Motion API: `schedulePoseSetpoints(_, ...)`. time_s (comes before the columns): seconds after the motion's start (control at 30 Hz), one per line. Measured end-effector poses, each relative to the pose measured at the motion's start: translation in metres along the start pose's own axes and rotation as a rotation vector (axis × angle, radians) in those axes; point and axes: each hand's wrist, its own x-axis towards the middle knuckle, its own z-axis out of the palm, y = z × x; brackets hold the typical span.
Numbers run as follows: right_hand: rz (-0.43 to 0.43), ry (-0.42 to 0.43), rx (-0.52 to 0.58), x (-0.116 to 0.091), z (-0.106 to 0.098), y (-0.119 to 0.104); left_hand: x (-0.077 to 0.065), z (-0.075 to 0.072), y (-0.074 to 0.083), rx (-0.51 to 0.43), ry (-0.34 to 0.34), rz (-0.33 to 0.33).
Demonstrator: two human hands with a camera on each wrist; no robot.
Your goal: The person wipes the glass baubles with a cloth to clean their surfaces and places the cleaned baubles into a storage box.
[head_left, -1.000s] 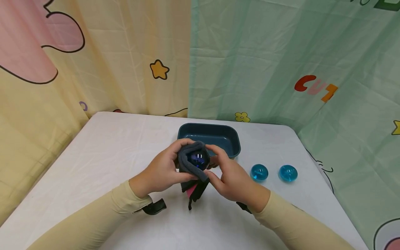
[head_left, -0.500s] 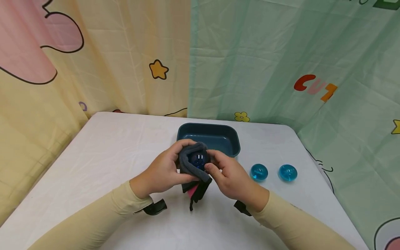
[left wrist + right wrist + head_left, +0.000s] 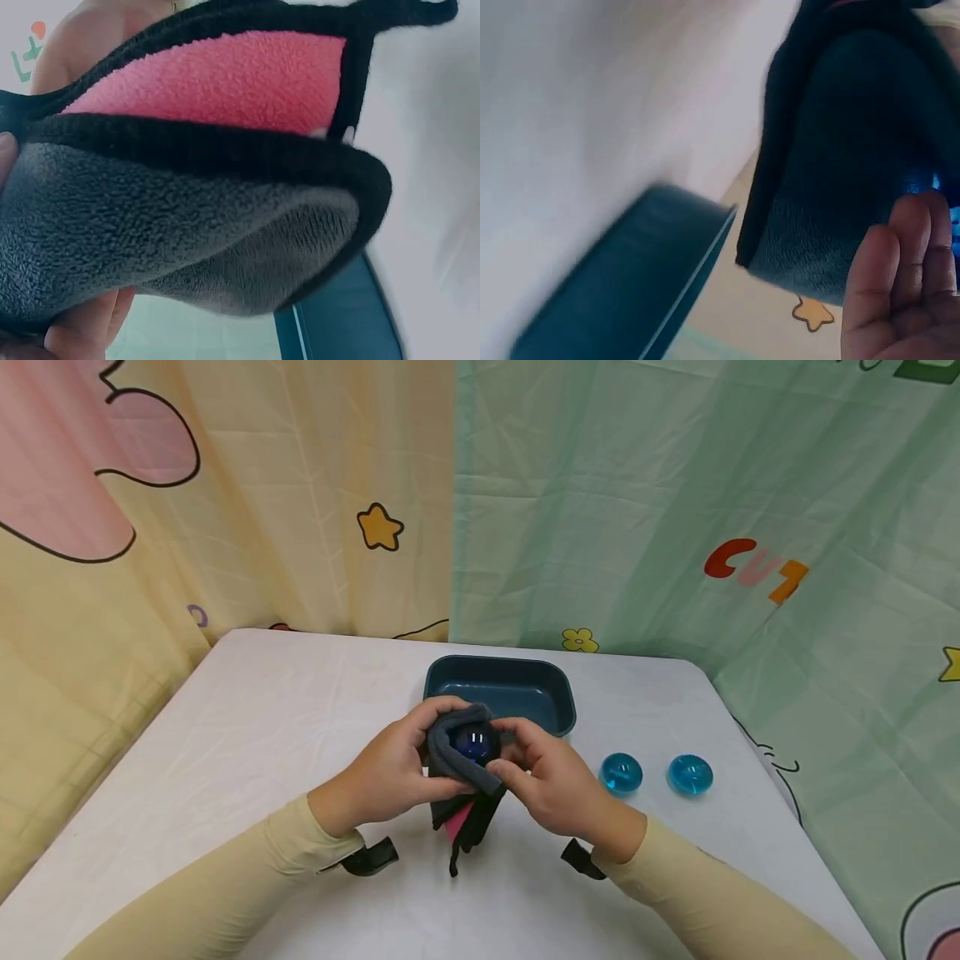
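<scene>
In the head view my left hand (image 3: pixel 393 772) holds a grey cloth (image 3: pixel 447 753) folded round a dark blue, glossy ball (image 3: pixel 476 742). The ball's upper face shows through the cloth's opening. From the other side my right hand (image 3: pixel 562 785) pinches the ball's edge between thumb and fingers. Black edging and a pink reverse side (image 3: pixel 225 86) show on the cloth in the left wrist view. Its loose end, with a small black loop, hangs below the hands. The right wrist view has curled fingertips (image 3: pixel 909 225) against the ball, which is mostly cut off there.
Just behind the hands, a dark teal rectangular tray (image 3: pixel 558 693) stands on the white-covered table (image 3: pixel 315 693). Two clear light blue balls (image 3: pixel 621 774) (image 3: pixel 690 775) rest to the right. Patterned curtains (image 3: pixel 405 443) hang behind the table. Black straps (image 3: pixel 371 857) hang at both wrists.
The right thumb has shifted from the cloth's lower edge up onto the ball, and the right fingers have drawn in closer. The ball has turned slightly within the cloth. The left hand keeps its grip.
</scene>
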Motion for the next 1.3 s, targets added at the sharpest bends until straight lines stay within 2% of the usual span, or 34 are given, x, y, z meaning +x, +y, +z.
schedulePoseSetpoints(0.03, 0.021, -0.009, 0.04, -0.0002, -0.0001, -0.0002, -0.0002, 0.0, 0.0002, -0.002, 0.0, 0.003)
schedulePoseSetpoints(0.1, 0.008, -0.009, 0.009, -0.0002, -0.0002, -0.0008, 0.0, 0.0001, 0.0002, -0.01, 0.005, 0.007)
schedulePoseSetpoints(0.27, -0.218, 0.096, -0.319, -0.0011, -0.0004, 0.0009, 0.0003, -0.0003, -0.0002, -0.01, 0.022, 0.009)
schedulePoseSetpoints(0.33, -0.279, 0.122, -0.391, -0.0013, -0.0009, 0.0021, 0.0002, -0.0005, -0.0001, -0.015, 0.021, 0.007)
schedulePoseSetpoints(0.4, -0.304, 0.129, -0.421, -0.0012, -0.0011, 0.0027, 0.0005, -0.0005, 0.0, -0.025, 0.018, 0.006)
schedulePoseSetpoints(0.47, -0.268, 0.114, -0.372, -0.001, -0.0007, 0.0028, 0.0006, -0.0003, 0.0003, -0.02, 0.016, 0.007)
schedulePoseSetpoints(0.5, -0.231, 0.098, -0.313, -0.001, -0.0005, 0.0027, 0.0007, -0.0001, 0.0006, -0.02, 0.013, 0.007)
schedulePoseSetpoints(0.63, -0.029, 0.007, 0.045, -0.0006, -0.001, 0.0014, 0.0011, 0.0007, 0.0016, -0.014, 0.011, 0.008)
schedulePoseSetpoints(0.7, 0.003, -0.004, 0.101, -0.0004, -0.0007, 0.0, 0.0014, 0.001, 0.0021, -0.015, 0.017, 0.018)
schedulePoseSetpoints(0.77, -0.02, 0.009, 0.028, -0.0006, -0.0003, -0.0028, 0.0017, 0.0007, 0.0019, -0.005, 0.026, 0.029)
schedulePoseSetpoints(0.97, -0.235, 0.095, -0.376, -0.0001, -0.0009, -0.0021, 0.0007, -0.0014, 0.0001, 0.019, 0.048, 0.03)
schedulePoseSetpoints(1.1, -0.375, 0.183, -0.545, 0.0014, 0.0006, 0.0039, 0.001, -0.001, 0.0003, -0.013, 0.041, 0.032)
schedulePoseSetpoints(1.17, -0.375, 0.194, -0.527, 0.0026, 0.0016, 0.0051, 0.0017, -0.0007, 0.0003, -0.024, 0.033, 0.036)
schedulePoseSetpoints(1.2, -0.344, 0.178, -0.485, 0.0032, 0.0017, 0.005, 0.002, -0.0006, 0.0002, -0.026, 0.029, 0.037)
schedulePoseSetpoints(1.3, -0.17, 0.079, -0.269, 0.0048, 0.0012, 0.0035, 0.0019, -0.0008, -0.0005, -0.012, 0.026, 0.029)
